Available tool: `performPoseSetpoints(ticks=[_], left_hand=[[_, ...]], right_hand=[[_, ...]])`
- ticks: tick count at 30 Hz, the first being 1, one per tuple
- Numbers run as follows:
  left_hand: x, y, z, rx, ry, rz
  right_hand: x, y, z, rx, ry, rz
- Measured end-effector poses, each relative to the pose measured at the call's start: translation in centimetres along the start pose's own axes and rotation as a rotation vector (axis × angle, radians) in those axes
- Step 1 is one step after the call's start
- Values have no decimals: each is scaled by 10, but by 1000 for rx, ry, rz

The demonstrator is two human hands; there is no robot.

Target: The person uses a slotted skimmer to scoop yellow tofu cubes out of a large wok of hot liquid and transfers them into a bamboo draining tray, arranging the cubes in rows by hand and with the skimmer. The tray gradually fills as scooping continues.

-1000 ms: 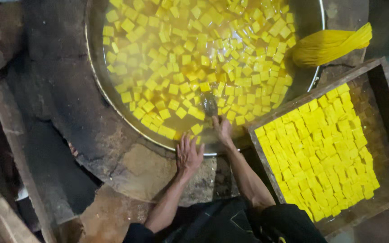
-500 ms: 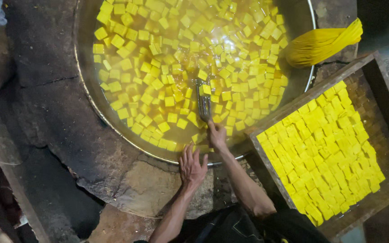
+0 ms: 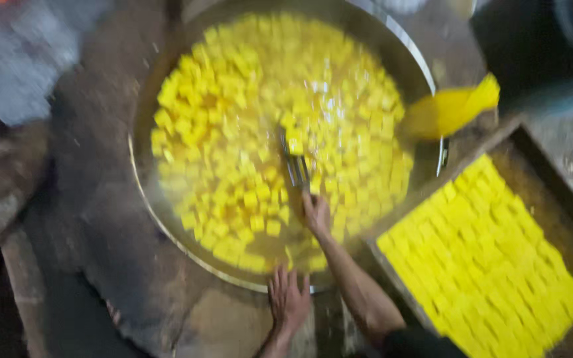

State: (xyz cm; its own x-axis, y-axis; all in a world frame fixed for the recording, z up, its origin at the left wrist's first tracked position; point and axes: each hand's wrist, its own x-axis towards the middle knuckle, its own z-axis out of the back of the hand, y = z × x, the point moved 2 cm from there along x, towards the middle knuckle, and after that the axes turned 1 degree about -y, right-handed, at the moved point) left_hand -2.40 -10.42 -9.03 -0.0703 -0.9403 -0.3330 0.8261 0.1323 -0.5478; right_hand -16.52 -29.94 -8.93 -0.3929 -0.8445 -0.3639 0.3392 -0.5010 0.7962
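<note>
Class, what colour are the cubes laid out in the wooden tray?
Bright yellow cubes, seen in the head view, filling the wooden tray.

Pan (image 3: 402, 50): shiny metal, glossy liquid inside. Cubes (image 3: 233, 119): yellow, wet-looking, smooth. Tray (image 3: 552, 179): rough matt wood. Surround (image 3: 101, 199): dark rough stone/clay, matt. Utensil (image 3: 295, 166): metal, blurred.

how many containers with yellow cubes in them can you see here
2. A big round metal pan sits centre, cubes floating in liquid. A wooden tray lies lower right, cubes packed in rows. The frame edges may hide others.
</note>
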Motion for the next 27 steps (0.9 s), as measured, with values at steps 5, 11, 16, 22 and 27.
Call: performPoseSetpoints(ticks=[5, 11, 16, 22, 27], left_hand=[[23, 7, -13, -27, -145, -49], [3, 1, -7, -62, -379, -206], [-7, -10, 7, -27, -223, -143], [-13, -12, 4, 6, -161, -88], [-13, -16, 8, -70, -222, -181]], right_hand=[[-25, -10, 19, 272, -63, 35], [-42, -32, 30, 167, -107, 82], [-29, -29, 37, -8, -120, 144], [-69, -82, 61, 107, 26, 0], [-96, -116, 69, 54, 29, -66]])
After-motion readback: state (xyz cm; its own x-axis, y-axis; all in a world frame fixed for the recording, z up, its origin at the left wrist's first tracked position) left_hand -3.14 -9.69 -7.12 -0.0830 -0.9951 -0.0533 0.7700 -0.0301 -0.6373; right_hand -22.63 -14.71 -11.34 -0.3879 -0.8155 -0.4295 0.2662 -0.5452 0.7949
